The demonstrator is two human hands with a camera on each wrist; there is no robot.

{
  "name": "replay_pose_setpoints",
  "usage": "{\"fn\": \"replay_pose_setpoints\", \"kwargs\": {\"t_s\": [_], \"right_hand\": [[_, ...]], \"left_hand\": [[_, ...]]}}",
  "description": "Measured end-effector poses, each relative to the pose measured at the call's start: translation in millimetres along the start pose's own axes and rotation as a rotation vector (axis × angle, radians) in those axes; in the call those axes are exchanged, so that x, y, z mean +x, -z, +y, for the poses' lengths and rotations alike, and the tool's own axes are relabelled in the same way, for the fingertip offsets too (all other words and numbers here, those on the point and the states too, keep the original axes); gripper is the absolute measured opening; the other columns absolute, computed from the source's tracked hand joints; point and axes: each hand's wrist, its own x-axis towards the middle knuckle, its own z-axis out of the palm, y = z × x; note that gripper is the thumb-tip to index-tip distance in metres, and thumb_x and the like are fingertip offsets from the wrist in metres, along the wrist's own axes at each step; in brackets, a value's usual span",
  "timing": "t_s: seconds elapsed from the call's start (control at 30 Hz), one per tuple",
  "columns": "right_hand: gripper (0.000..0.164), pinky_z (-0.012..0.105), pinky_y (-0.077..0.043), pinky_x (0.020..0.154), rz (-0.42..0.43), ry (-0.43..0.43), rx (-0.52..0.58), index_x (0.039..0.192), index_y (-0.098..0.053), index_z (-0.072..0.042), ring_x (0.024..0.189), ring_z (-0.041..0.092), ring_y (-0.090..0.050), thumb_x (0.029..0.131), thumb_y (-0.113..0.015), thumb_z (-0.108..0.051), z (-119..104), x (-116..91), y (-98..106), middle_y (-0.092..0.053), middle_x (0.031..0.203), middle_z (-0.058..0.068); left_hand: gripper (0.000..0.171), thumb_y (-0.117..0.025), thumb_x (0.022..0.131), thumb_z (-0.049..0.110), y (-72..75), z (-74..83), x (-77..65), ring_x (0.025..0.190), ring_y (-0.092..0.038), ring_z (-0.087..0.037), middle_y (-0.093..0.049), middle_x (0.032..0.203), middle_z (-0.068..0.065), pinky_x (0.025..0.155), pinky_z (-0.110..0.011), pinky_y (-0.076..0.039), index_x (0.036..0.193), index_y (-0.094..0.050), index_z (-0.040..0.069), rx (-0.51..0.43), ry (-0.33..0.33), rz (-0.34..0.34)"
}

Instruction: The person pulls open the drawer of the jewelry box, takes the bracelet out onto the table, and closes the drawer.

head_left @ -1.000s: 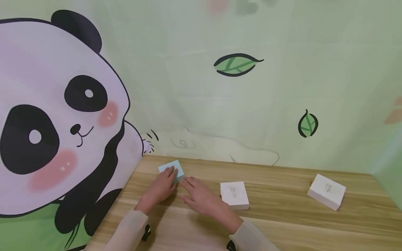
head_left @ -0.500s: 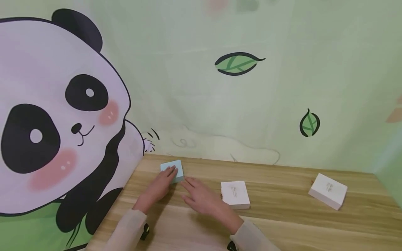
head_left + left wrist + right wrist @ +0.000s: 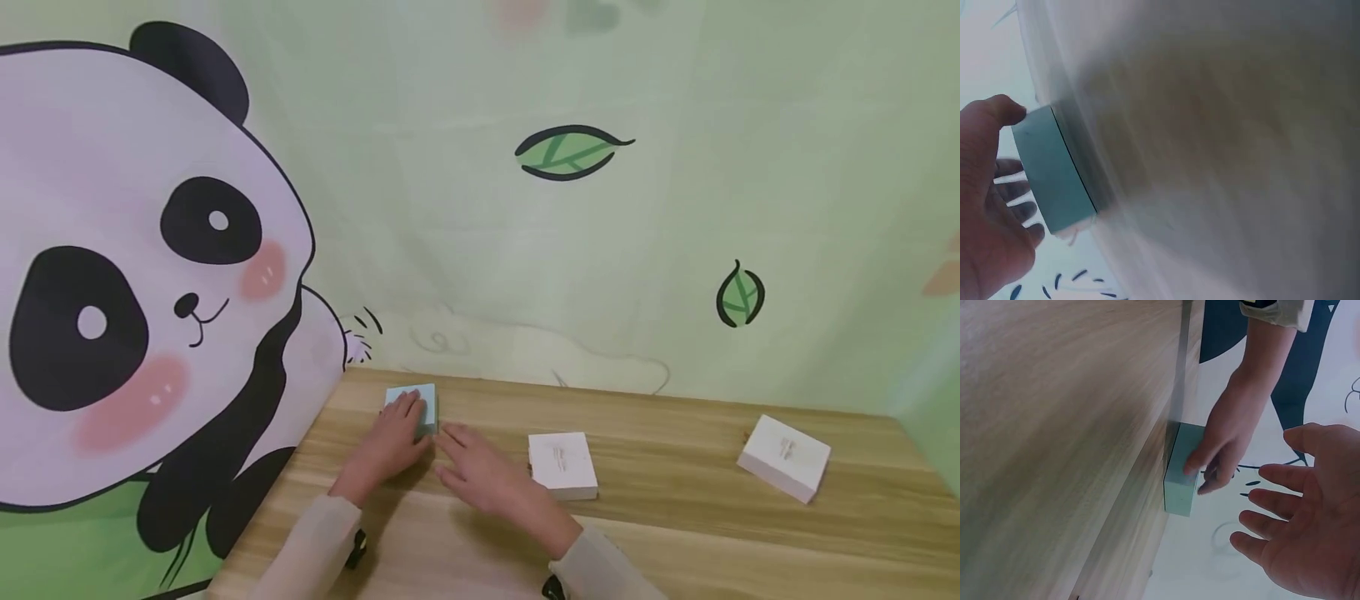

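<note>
A light blue box (image 3: 427,402) lies at the back left of the wooden table. My left hand (image 3: 392,437) is over it, the fingers across its top and the thumb at its near right corner. From the left wrist, the thumb tip touches one end of the green-blue side of the box (image 3: 1054,172), with the curled fingers beyond. My right hand (image 3: 483,475) hovers just right of the box, palm down and fingers extended. The right wrist view shows the right hand (image 3: 1316,519) holding nothing, apart from the box.
A white box (image 3: 562,464) with small print on its lid lies right of my right hand. Another white box (image 3: 784,458) sits askew farther right. Behind the wooden table (image 3: 660,483) hangs a green backdrop (image 3: 450,167) with a panda and leaves.
The light blue box has turned slightly under my left hand, its edges now squarer to the table's back edge. My left hand has turned with it. The right hand stays almost still.
</note>
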Motion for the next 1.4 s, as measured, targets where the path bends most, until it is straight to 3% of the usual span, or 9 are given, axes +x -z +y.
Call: {"fn": "replay_pose_setpoints", "kwargs": {"t_s": [0.23, 0.37, 0.6, 0.83, 1.0, 1.23, 1.4], "right_hand": [[0.055, 0.041, -0.029, 0.121, -0.008, 0.004, 0.002, 0.154, -0.043, -0.004, 0.149, 0.031, -0.034, 0.108, -0.047, -0.034, -0.4, 2.0, 1.0, -0.036, 0.161, 0.016], [0.054, 0.042, -0.029, 0.121, -0.007, 0.004, 0.025, 0.151, -0.045, -0.001, 0.149, 0.032, -0.035, 0.108, -0.048, -0.032, -0.8, 3.8, 3.3, -0.037, 0.160, 0.019], [0.053, 0.042, -0.030, 0.121, -0.009, 0.009, 0.024, 0.150, -0.047, 0.000, 0.148, 0.031, -0.036, 0.107, -0.049, -0.031, 0.8, 6.2, 4.1, -0.039, 0.159, 0.020], [0.051, 0.043, -0.034, 0.119, 0.019, 0.001, 0.024, 0.148, -0.049, 0.000, 0.146, 0.032, -0.039, 0.107, -0.051, -0.029, 2.8, 9.9, 7.8, -0.042, 0.156, 0.020], [0.048, 0.044, -0.036, 0.118, 0.027, 0.001, 0.013, 0.145, -0.052, 0.001, 0.144, 0.034, -0.041, 0.107, -0.052, -0.028, 4.5, 8.2, 8.3, -0.045, 0.153, 0.022], [0.048, 0.044, -0.036, 0.118, 0.026, -0.046, 0.027, 0.145, -0.052, 0.000, 0.144, 0.032, -0.041, 0.106, -0.052, -0.028, 8.5, 3.4, 8.9, -0.044, 0.155, 0.019], [0.048, 0.045, -0.035, 0.118, 0.025, -0.062, 0.051, 0.145, -0.052, 0.000, 0.145, 0.033, -0.040, 0.106, -0.052, -0.028, 10.3, 1.3, 8.0, -0.043, 0.156, 0.019]], "left_hand": [[0.075, -0.052, 0.104, 0.043, 0.7, 9.3, 13.3, 0.149, -0.024, -0.049, -0.029, 0.161, -0.028, 0.120, -0.061, -0.022, 0.156, -0.029, -0.006, 0.053, 0.125, -0.039], [0.078, -0.047, 0.105, 0.047, -0.4, 10.9, 18.0, 0.149, -0.022, -0.049, -0.026, 0.162, -0.028, 0.121, -0.061, -0.021, 0.157, -0.025, -0.008, 0.028, 0.195, -0.037], [0.078, -0.047, 0.106, 0.047, -2.8, 10.5, 21.7, 0.150, -0.022, -0.047, -0.025, 0.162, -0.029, 0.121, -0.060, -0.020, 0.156, -0.027, -0.009, 0.036, 0.239, -0.060], [0.068, -0.047, 0.106, 0.036, -2.1, 6.6, 15.0, 0.149, -0.025, -0.047, -0.028, 0.162, -0.027, 0.119, -0.062, -0.023, 0.155, -0.031, -0.008, 0.068, 0.156, -0.040], [0.066, -0.051, 0.102, 0.024, 1.7, 1.6, -1.2, 0.150, -0.024, -0.046, -0.027, 0.163, -0.025, 0.120, -0.062, -0.022, 0.155, -0.029, -0.008, 0.049, 0.071, -0.066], [0.063, -0.056, 0.096, 0.008, 8.0, -12.4, -24.5, 0.147, -0.029, -0.048, -0.033, 0.160, -0.026, 0.118, -0.063, -0.026, 0.153, -0.034, -0.010, 0.008, -0.103, -0.058], [0.063, -0.056, 0.096, 0.002, 6.1, -22.1, -35.1, 0.147, -0.031, -0.046, -0.034, 0.161, -0.022, 0.117, -0.062, -0.028, 0.154, -0.035, -0.006, 0.011, -0.181, -0.058]]}}
